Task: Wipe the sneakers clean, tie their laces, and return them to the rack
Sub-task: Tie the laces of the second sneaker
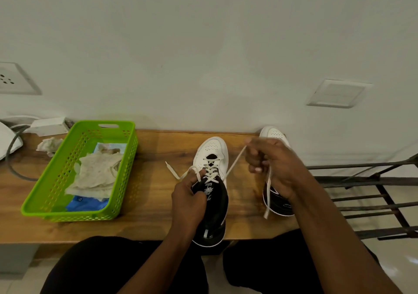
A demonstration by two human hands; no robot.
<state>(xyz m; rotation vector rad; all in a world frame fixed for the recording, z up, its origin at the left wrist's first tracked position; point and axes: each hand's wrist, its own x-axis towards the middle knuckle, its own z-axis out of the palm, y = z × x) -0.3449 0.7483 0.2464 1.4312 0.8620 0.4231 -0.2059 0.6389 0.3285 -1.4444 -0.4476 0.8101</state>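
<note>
A long wooden bench [153, 203] stood against the wall, and a dark metal rack [362, 178] stood just beside its right end. Toward the bench's left sat a green basket [67, 214] with a soiled cloth [95, 176] lying in it. From that, and from the clean white toes, I judged the wiping finished and the lace-tying under way.

The nearer sneaker [212, 153] lay in the middle of the bench, toe to the wall and heel over the front edge, between the person's knees. The second sneaker [273, 133] stood to its right, mostly hidden behind the right arm. I could not tell whether it was laced.

The hands were apart, each holding part of the lace. The left hand [188, 200] rested on the nearer sneaker's black tongue, fingers curled round the lace at the top eyelets. The right hand [271, 164] was lifted up and to the right, over the second sneaker, fist closed round the right lace end [235, 162]. That end ran taut from the eyelets to the fist, and its tail hung down below the hand. The left lace end [172, 169] trailed loose out to the left, its tip clear of the bench.

The next move, as I saw it, called for bringing the hands together over the tongue and crossing the two ends. The tension would have to be kept so the lacing did not slacken before the knot.
</note>
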